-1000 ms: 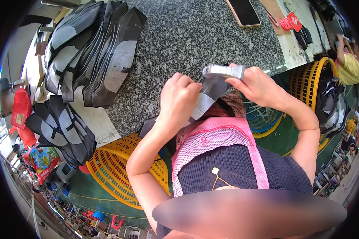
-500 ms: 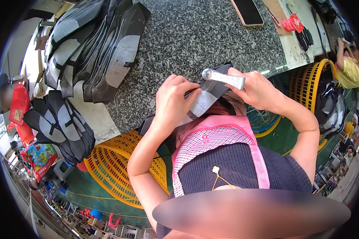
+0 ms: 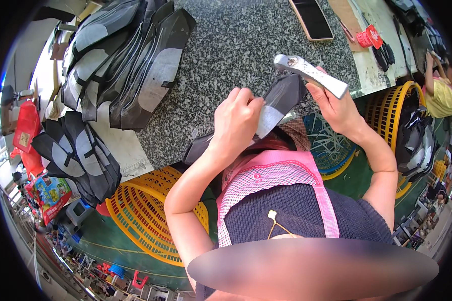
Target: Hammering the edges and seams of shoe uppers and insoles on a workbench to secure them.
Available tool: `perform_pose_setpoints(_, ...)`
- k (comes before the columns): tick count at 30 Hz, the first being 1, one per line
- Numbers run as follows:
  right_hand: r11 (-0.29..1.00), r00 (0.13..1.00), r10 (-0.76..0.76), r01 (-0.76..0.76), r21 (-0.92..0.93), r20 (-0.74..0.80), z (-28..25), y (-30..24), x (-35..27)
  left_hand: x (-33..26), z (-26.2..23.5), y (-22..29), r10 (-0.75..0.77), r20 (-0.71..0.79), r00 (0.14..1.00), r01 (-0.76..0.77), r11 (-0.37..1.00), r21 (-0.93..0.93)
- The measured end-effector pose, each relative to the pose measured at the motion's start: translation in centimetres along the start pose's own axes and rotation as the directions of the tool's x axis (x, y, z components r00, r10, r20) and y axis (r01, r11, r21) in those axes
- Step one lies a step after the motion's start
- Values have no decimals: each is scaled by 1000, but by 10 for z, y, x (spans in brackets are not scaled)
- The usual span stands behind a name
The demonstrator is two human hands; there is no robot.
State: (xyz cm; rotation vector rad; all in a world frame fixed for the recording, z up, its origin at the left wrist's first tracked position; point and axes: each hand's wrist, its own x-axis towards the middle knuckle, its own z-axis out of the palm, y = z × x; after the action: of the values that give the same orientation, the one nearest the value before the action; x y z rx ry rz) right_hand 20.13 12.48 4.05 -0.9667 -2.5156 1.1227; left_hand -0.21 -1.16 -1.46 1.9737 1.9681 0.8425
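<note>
At the granite worktop's near edge, my left hand [image 3: 236, 120] presses its curled fingers onto a black cut piece [image 3: 282, 98] with a grey patch. The piece lies aslant, one end sticking out left of my wrist and the other reaching the right. My right hand [image 3: 339, 113] is closed round a silver metal hammer [image 3: 311, 75], held just above the piece's right end. Its long head has a rounded end on the left and a squared end on the right. The hammer's handle is hidden in my grip.
Stacked black-and-grey pieces [image 3: 150, 70] cover the worktop's left, with a smaller bunch [image 3: 83, 155] nearer. A phone [image 3: 312, 20] and a red packet [image 3: 369, 37] lie far right. Yellow baskets [image 3: 135, 220] stand below, the right one [image 3: 381, 108] holding black pieces. A person in yellow [image 3: 442, 98] is far right.
My right hand has lifted the hammer off the piece, up and to the right. My left hand has slid right along the piece, its fingers curling more.
</note>
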Motion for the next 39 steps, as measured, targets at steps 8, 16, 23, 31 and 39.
perform_pose_setpoints(8, 997, 996, -36, 41, -69, 76, 15, 26, -5, 21, -19, -3, -314, 222, 923, 379, 838, -392)
perform_pose_setpoints(16, 997, 995, -44, 39, 61, 86, 2, 12, -6, 5, -5, 3, 79, 108, 991, -89, 992, 95)
perform_pose_setpoints(23, 988, 992, -124, 125, 93, -15, 6, 1, -4, 4, -6, 3, 51, 61, 997, -59, 990, 128)
perform_pose_setpoints(31, 999, 985, -20, 15, 28, 172, 16, 8, -3, -15, -21, -10, -203, 51, 978, 209, 944, -254)
perform_pose_setpoints(39, 998, 959, -60, 63, 0, 277, 18, 1, -4, -30, -13, -5, 44, 6, 999, -44, 998, 44)
